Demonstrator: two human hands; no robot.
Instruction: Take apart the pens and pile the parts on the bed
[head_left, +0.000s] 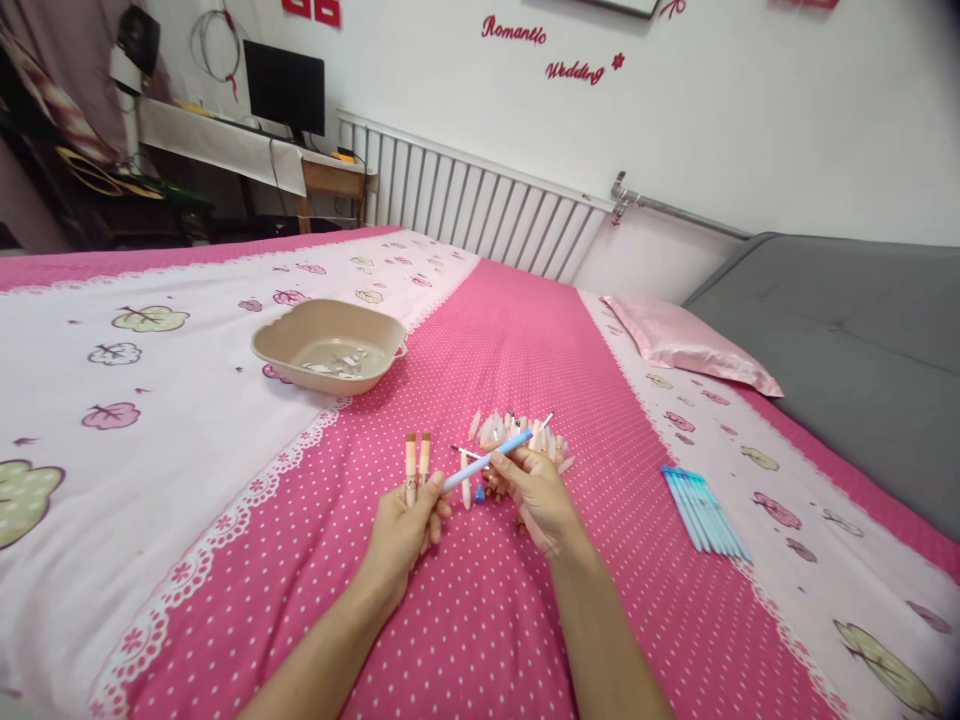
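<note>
A light blue pen [474,468] is held slantwise between my two hands, its darker blue end pointing up to the right. My left hand [405,525] pinches its lower left end, while the fingers of my right hand [538,492] close on it near the other end. Just beyond my left hand lie two peach pens with brown ends [418,456]. Behind my right hand is a loose pile of pale pen parts [499,428], partly hidden. Close to the pen, a small blue cap [480,494] rests on the cover, with brown pieces [495,488] beside it.
A beige basin [330,318] with small white scraps inside stands on the bed at the left. A row of light blue pens [703,510] lies to the right. Farther off are a pink pillow [690,345], a grey headboard [840,350] and a white radiator [472,195].
</note>
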